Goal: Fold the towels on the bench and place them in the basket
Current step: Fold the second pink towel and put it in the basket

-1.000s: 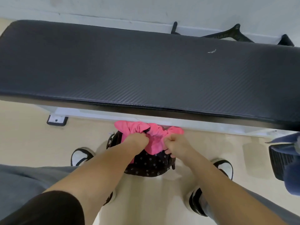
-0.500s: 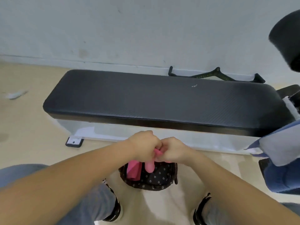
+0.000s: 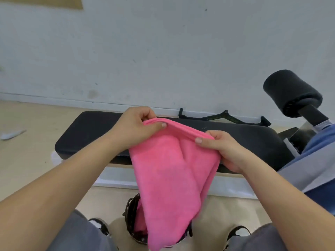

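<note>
A pink towel (image 3: 168, 174) hangs in the air in front of me, over the near edge of the black padded bench (image 3: 90, 131). My left hand (image 3: 134, 127) pinches its upper left corner between thumb and fingers. My right hand (image 3: 224, 149) pinches the upper right edge. The towel's lower end drapes down over the dark dotted basket (image 3: 130, 214) on the floor between my feet, hiding most of it. More pink cloth (image 3: 139, 220) shows inside the basket.
The bench top is bare. A black roller pad (image 3: 291, 93) on a bar sticks up at the right. Blue and grey cloth (image 3: 315, 160) lies at the right edge. A black metal handle (image 3: 224, 116) lies by the wall. A white object (image 3: 12, 134) lies on the floor, left.
Both hands rose from the basket, pulling the pink towel up and spreading apart, so it now hangs open above the bench edge. The view tilted upward.
</note>
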A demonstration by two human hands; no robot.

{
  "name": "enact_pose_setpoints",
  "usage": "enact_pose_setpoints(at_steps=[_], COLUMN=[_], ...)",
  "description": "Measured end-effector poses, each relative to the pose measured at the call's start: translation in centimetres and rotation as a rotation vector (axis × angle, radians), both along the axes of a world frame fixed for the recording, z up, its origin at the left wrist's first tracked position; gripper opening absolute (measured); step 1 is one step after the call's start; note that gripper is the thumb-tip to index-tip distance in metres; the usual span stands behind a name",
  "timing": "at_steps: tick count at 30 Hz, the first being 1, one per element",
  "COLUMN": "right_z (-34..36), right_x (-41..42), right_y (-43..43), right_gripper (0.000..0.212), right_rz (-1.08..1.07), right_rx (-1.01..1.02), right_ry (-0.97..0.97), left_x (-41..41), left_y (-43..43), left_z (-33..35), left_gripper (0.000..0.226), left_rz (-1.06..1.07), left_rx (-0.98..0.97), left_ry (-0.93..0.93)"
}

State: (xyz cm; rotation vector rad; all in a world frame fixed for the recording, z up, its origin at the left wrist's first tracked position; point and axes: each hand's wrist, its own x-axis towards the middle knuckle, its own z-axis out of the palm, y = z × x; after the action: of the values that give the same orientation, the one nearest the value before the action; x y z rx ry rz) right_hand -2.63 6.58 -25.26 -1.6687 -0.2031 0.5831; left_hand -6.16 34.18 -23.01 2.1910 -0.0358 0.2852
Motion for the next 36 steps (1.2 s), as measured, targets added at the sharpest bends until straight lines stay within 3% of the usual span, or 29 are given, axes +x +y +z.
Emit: enact_pose_setpoints(at_steps=[4, 6, 8, 11, 16, 18, 24, 30, 33, 36], right_z=[-1.5, -1.8, -2.3, -3.1, -3.9, -3.7, -3.0, -3.3, -4.0, -4.3], right_x=[1.0, 1.8, 2.6, 3.9, 5.1, 5.2, 4.2, 2.5, 2.1, 1.6], right_y=[-1.9, -2.6, -3.2, -3.9, -4.2, -4.5, -4.8, -5.3, -6.1, -6.3], right_gripper=[0.050, 0.043, 0.027, 0.023, 0.014, 0.006, 0.007, 0.018, 0.019, 0.015], right_rz=[0.034, 0.003, -0.063, -0.214, -0.439, -0.477, -0.487, -0.490, -0.562, -0.649], right_rx=[-0.070, -0.137, -0.267, -0.466, -0.625, -0.719, -0.934, -1.115, -1.032, -0.674], right_ry=[0.066, 0.046, -0.051, -0.255, -0.441, -0.446, -0.400, -0.341, -0.256, -0.098], left_x=[0.5, 1.0, 1.5, 2.2, 3.4, 3.6, 2.9, 1.5, 1.0, 0.6], left_y=[1.3, 1.9, 2.6, 3.9, 5.1, 5.8, 8.0, 7.9, 7.0, 6.4], left_z=[-4.1, -5.0, -5.0, -5.2, -5.9, -6.0, -5.7, -6.2, -6.3, -6.0], left_gripper=[0.036, 0.024, 0.012, 0.021, 0.023, 0.022, 0.021, 0.027, 0.031, 0.032], left_rz=[-0.042, -0.106, -0.135, -0.071, 0.057, 0.140, 0.447, 0.533, 0.553, 0.642], left_rx=[0.198, 0.328, 0.386, 0.440, 0.489, 0.463, 0.371, 0.155, -0.093, -0.285], left_ry=[0.151, 0.254, 0.301, 0.321, 0.251, 0.206, 0.052, 0.208, 0.208, 0.138])
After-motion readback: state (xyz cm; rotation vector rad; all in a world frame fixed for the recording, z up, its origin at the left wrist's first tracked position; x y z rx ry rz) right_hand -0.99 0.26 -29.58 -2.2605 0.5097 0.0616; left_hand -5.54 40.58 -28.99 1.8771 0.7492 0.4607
